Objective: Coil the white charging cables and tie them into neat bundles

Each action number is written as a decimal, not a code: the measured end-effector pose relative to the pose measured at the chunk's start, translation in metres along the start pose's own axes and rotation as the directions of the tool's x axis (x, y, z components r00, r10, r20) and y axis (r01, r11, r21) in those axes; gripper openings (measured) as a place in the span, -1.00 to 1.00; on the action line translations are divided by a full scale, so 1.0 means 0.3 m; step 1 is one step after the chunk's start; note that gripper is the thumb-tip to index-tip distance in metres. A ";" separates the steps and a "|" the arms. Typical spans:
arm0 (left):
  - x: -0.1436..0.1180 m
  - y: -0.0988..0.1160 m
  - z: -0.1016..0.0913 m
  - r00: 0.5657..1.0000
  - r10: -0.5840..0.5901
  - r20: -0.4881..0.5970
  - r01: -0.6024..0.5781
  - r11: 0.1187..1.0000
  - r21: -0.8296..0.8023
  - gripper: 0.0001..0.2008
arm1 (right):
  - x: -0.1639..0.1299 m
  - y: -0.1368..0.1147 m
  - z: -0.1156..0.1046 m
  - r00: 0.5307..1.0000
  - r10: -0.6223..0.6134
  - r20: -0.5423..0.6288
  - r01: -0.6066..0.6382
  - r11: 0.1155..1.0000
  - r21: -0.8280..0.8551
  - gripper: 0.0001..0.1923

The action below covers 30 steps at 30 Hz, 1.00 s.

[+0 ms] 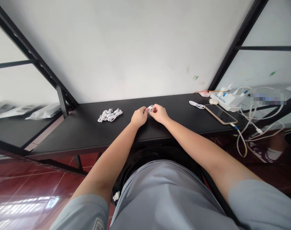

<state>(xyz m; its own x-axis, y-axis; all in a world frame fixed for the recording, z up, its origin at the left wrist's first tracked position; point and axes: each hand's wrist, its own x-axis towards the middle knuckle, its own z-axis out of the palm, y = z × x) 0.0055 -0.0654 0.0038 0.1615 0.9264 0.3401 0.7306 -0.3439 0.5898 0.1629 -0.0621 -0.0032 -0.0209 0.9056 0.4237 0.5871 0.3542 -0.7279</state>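
Over the middle of the black table (88, 134), my left hand (139, 117) and my right hand (160, 113) meet at a small white bundled cable (150, 108). Fingers of both hands are closed on it, and they cover most of the bundle. To the left of my left hand lies a pile of white coiled cables (110, 115). A single tied white cable (196, 104) rests on the tabletop to the right, apart from my right hand.
At the right stand a phone (221, 114) with a cord plugged in and a white power strip (228, 99) with chargers and loose cords. Black frame posts (61, 100) rise at both ends. Plastic bags (44, 111) lie on the left shelf. A person's shoe (258, 151) shows at right.
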 end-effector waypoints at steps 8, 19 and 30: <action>0.000 0.004 -0.002 1.000 -0.008 -0.012 0.008 1.000 -0.018 -0.70 | -0.007 -0.003 -0.006 0.998 -0.062 -0.010 0.062 0.998 0.013 -0.83; 0.007 -0.003 -0.014 0.996 -0.087 -0.034 0.087 0.996 -0.007 -0.67 | -0.002 0.006 -0.012 0.993 -0.113 0.034 0.111 0.991 0.074 -0.91; 0.011 -0.002 -0.010 0.991 -0.133 0.027 0.133 0.991 0.020 -0.56 | -0.005 -0.012 -0.027 0.995 -0.100 0.024 0.098 0.992 0.081 -0.84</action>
<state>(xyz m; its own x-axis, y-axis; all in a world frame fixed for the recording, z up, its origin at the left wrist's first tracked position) 0.0035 -0.0625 0.0067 0.0807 0.9679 0.2382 0.7586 -0.2146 0.6152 0.1672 -0.0667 0.0031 -0.0987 0.8710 0.4813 0.5144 0.4587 -0.7245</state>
